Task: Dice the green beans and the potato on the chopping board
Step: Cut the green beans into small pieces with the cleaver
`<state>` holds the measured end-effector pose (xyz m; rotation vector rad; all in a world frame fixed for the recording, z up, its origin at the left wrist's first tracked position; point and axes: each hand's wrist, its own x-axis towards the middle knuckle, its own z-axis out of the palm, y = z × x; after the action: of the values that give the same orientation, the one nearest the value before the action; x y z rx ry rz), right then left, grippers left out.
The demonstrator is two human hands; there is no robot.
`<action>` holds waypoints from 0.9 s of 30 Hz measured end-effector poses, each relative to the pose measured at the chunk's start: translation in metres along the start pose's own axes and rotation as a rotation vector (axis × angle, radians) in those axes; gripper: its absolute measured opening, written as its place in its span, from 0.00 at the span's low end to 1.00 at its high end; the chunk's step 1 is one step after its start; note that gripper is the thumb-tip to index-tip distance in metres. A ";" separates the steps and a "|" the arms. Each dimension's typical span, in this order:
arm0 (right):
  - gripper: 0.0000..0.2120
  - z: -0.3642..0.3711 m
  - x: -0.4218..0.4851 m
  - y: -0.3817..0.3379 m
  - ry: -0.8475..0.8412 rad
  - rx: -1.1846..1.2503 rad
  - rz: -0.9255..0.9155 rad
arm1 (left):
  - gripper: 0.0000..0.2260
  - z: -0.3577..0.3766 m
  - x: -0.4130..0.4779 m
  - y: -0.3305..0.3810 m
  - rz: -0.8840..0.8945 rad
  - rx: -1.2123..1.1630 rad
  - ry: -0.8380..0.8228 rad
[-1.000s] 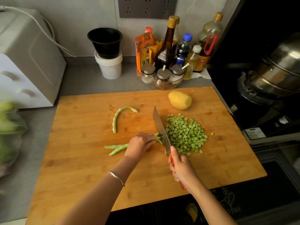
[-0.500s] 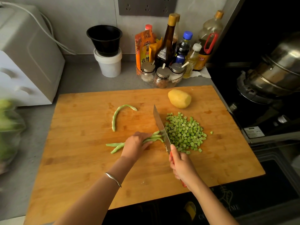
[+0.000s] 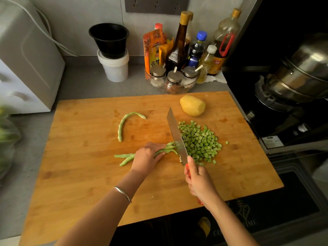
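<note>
On the wooden chopping board [image 3: 88, 174] my left hand [image 3: 147, 157] presses a small bundle of green beans [image 3: 166, 150] down, fingers curled over them. My right hand [image 3: 198, 180] grips the red handle of a knife [image 3: 176, 137]; its blade stands on the bean tips. Right of the blade lies a pile of diced bean pieces [image 3: 200, 141]. A single curved green bean [image 3: 124, 124] lies apart at the board's middle back. The peeled yellow potato [image 3: 192, 105] sits whole at the back right.
Bottles and spice jars [image 3: 177, 75] crowd behind the board. A black cup on a white tub [image 3: 113, 52] stands back left, a white appliance [image 3: 23, 59] at far left, a bag of greens [image 3: 7, 139] beside it. Stove with steel pot [image 3: 301, 73] lies right.
The bundle has slid right under the knife, my left hand moving back along it to the left. The blade keeps chopping at the pile's edge.
</note>
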<state>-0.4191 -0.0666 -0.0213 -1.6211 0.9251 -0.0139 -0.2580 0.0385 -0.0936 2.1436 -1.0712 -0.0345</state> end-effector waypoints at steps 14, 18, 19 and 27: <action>0.28 0.018 0.036 -0.006 0.035 -0.189 0.051 | 0.11 0.002 0.000 -0.003 0.014 -0.020 -0.006; 0.28 0.006 0.036 0.002 0.077 -0.224 0.005 | 0.11 0.001 0.000 -0.001 0.019 0.008 0.006; 0.28 0.002 0.033 0.004 0.078 -0.210 0.000 | 0.12 0.000 0.001 0.000 0.034 0.022 0.009; 0.26 0.002 0.014 0.000 -0.016 -0.093 -0.041 | 0.13 -0.003 -0.007 -0.005 0.051 0.050 0.038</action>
<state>-0.4081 -0.0727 -0.0285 -1.7236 0.8910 0.0134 -0.2581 0.0473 -0.0971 2.1514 -1.1151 0.0572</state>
